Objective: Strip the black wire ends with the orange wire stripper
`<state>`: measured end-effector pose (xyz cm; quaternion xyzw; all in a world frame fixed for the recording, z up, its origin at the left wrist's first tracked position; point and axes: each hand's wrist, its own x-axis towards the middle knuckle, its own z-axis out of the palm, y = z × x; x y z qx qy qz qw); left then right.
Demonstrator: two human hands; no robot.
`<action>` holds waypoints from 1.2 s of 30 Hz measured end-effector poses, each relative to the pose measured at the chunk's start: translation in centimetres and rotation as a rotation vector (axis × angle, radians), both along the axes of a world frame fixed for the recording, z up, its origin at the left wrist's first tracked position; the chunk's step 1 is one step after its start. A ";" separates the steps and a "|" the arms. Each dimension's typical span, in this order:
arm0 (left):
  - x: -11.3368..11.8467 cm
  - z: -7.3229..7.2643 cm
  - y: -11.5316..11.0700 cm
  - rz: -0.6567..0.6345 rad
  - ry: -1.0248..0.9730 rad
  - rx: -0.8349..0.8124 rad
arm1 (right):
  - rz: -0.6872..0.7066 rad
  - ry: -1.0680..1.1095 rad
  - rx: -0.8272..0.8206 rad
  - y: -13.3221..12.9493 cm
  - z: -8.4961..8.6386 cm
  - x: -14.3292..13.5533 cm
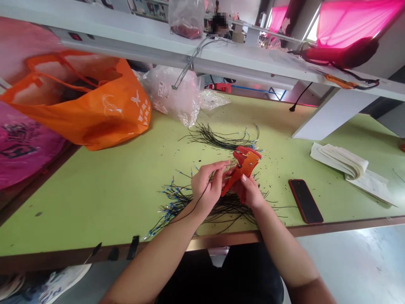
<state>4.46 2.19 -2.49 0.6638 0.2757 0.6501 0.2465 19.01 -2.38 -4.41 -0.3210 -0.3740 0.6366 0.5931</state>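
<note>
– How is the wire stripper (249, 161) finished?
– Smooth, coated surfaces are seen, set with shiny metal rivets.
– And the wires (211, 138)?
– They are sheathed in thin, plastic-looking insulation.
– What is shown by the desk (104, 190)?
– A smooth, low-sheen top is presented.
– And the orange carrier bag (118, 109)?
– Matt, cloth-like material is seen, while the clear bag (174, 95) is made of crinkled, glossy plastic.

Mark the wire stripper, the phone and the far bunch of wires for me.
Wire stripper (249, 162): head view, on its orange body.
Phone (305, 201): head view, middle of its dark screen.
Far bunch of wires (217, 139): head view, on the dark strands mid-bunch.
</note>
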 end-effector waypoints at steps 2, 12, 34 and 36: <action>0.0 0.2 -0.1 -0.002 0.024 0.028 | 0.000 -0.004 -0.001 0.0 -0.3 0.0; -0.4 0.7 0.0 0.040 0.202 0.280 | -0.146 -0.070 -0.015 -0.1 -1.4 0.1; 0.1 1.1 -0.6 0.008 0.120 0.035 | -0.165 -0.122 -0.056 -0.5 -0.4 -0.1; 0.1 1.1 -0.7 0.020 0.130 0.053 | -0.181 -0.118 -0.066 -0.5 -0.5 -0.2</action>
